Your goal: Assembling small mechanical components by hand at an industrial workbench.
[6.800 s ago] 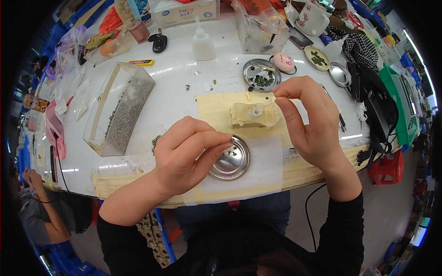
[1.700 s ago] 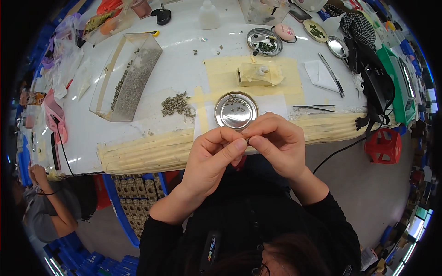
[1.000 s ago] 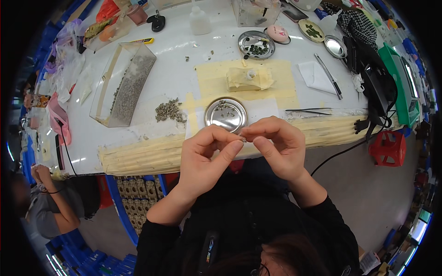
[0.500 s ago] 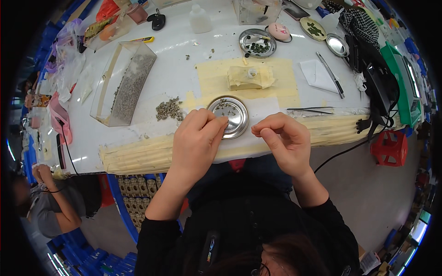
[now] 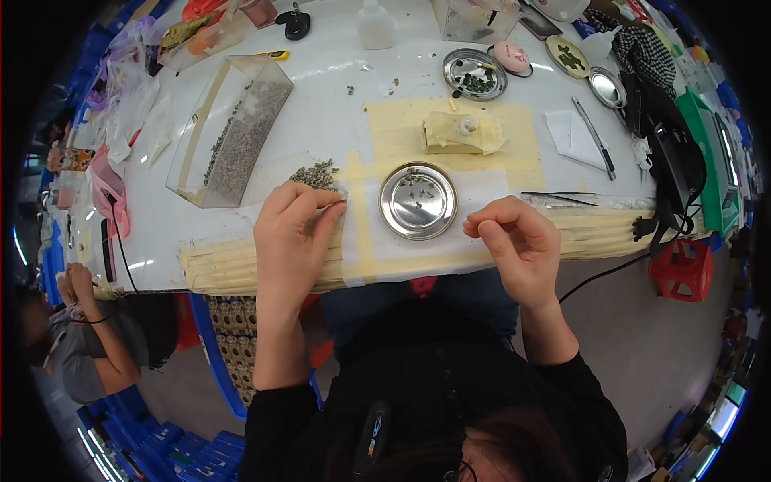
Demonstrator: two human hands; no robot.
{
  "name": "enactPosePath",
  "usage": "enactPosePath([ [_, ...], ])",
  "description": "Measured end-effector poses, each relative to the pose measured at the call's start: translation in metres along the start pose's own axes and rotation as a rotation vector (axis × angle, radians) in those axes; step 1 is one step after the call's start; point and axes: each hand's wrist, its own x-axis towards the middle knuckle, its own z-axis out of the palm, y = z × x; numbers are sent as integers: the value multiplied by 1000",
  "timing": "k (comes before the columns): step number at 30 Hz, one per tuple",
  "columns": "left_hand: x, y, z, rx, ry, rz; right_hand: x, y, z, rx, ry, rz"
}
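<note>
My left hand (image 5: 291, 233) is closed in a pinch beside a pile of small greyish metal-looking pieces (image 5: 315, 174), its fingertips just right of and below the pile. Whatever it pinches is too small to make out. To its right stands a round, shallow silver dish (image 5: 418, 218) with a few of the small pieces scattered inside. On the dish's right side, apart from the rim, I hold my right hand (image 5: 520, 249) with fingers curled and thumb near the index finger. What may lie between those fingertips is too tiny to tell.
Behind the dish sits a tape-wrapped block (image 5: 462, 134). A clear bin of tiny grains (image 5: 241, 132) stands left. Black tweezers (image 5: 562, 195) lie right, near a pen (image 5: 593, 136). Farther back is a metal dish of dark pieces (image 5: 451, 74). Another person's hands (image 5: 78, 285) show far left.
My left hand has moved left, from over the dish's rim to beside the pile, uncovering the dish. My right hand keeps its curled pose beside the dish. The view has shifted slightly.
</note>
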Motion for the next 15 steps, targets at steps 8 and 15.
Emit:
enactPosePath([
  [8,7,-8,3,71,-5,137,-3,-2,1,-5,11,-3],
  [15,2,16,8,-852,-23,-245,6,-7,16,-148,-50,-166],
])
